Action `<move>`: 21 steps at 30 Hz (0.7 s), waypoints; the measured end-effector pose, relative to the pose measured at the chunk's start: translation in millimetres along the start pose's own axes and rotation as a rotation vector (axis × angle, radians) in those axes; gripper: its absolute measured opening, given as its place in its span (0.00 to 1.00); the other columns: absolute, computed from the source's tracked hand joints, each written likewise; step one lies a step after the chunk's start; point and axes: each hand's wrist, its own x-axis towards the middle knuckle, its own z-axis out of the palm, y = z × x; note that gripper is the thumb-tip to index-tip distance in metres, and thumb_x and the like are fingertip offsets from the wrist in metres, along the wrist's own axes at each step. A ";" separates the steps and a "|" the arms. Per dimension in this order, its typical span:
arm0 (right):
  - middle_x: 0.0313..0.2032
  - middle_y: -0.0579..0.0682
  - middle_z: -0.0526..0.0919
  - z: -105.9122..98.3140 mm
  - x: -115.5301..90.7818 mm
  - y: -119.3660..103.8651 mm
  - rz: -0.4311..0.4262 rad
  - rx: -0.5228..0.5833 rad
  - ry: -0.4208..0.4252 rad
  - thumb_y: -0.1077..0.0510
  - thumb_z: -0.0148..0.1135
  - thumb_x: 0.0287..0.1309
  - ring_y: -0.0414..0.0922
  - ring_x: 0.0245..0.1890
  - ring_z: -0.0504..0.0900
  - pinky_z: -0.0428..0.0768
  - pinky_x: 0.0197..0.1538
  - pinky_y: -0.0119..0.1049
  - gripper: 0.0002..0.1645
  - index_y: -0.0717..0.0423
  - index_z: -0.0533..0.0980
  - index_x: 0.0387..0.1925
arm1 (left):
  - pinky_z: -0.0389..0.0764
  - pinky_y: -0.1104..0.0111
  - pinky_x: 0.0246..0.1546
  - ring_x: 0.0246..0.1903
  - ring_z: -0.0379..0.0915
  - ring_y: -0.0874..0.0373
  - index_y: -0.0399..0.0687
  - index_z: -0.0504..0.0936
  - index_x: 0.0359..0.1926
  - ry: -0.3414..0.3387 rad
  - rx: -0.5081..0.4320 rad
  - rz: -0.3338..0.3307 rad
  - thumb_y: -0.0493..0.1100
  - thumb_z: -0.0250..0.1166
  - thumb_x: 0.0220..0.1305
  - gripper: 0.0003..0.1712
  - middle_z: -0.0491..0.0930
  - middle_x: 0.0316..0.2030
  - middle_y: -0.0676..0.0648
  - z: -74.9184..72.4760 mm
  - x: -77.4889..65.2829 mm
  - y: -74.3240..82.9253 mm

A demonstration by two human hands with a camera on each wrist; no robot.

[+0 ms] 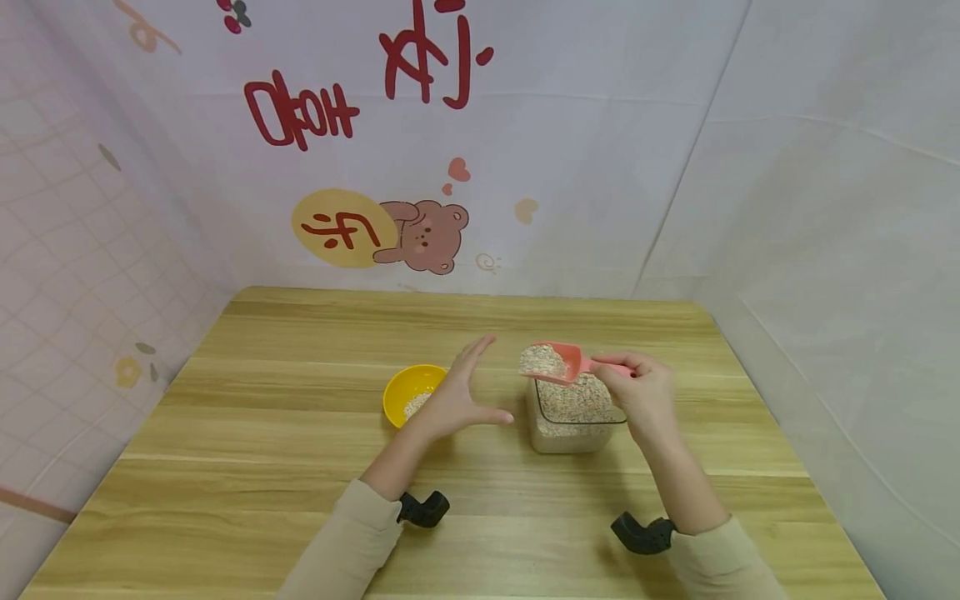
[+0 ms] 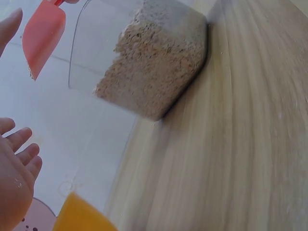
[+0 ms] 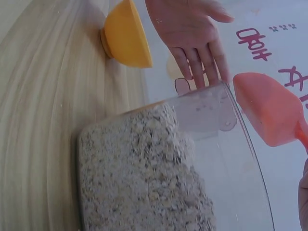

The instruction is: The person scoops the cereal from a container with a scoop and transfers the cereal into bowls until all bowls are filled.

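Observation:
My right hand [image 1: 647, 397] grips the handle of a pink scoop [image 1: 573, 360] heaped with pale oat flakes [image 1: 542, 361]. The scoop is held above the left rim of a clear square container [image 1: 572, 442], which stands on the table and holds more flakes [image 3: 139, 168]. My left hand [image 1: 457, 404] is held in the air with its fingers straight and thumb spread, between the container and a yellow bowl [image 1: 405, 385]. Some flakes lie in the bowl, partly hidden behind the left hand. In the right wrist view the left palm [image 3: 187, 29] faces the container, holding nothing.
The wooden table [image 1: 300, 483] reaches back to a white printed curtain [image 1: 585, 183] with a bear and red characters. Similar cloth hangs along both sides. A black wrist mount [image 1: 424, 508] sits on the left wrist and another mount [image 1: 642, 533] on the right.

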 end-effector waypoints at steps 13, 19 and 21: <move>0.13 0.43 0.70 26.2 -1.4 3.4 0.030 0.006 -0.044 0.64 0.69 0.50 0.36 0.13 0.60 0.59 0.16 0.27 0.12 0.66 0.83 0.38 | 0.54 0.44 0.63 0.71 0.43 0.49 0.69 0.47 0.74 0.039 0.054 -0.033 0.60 0.79 0.39 0.66 0.44 0.73 0.54 -23.0 -18.4 -9.6; 0.16 0.45 0.72 39.5 -1.9 4.1 0.040 0.034 -0.073 0.64 0.69 0.51 0.37 0.13 0.59 0.58 0.16 0.27 0.13 0.67 0.82 0.40 | 0.54 0.42 0.63 0.71 0.42 0.48 0.66 0.49 0.74 0.065 0.043 -0.058 0.58 0.80 0.38 0.65 0.45 0.73 0.51 -35.8 -25.9 -16.3; 0.17 0.45 0.73 43.6 -2.3 3.9 0.043 0.031 -0.085 0.63 0.69 0.51 0.37 0.13 0.59 0.58 0.17 0.27 0.15 0.68 0.82 0.41 | 0.54 0.40 0.62 0.70 0.41 0.47 0.66 0.50 0.74 0.076 0.030 -0.067 0.58 0.80 0.38 0.65 0.45 0.73 0.50 -40.1 -28.9 -18.8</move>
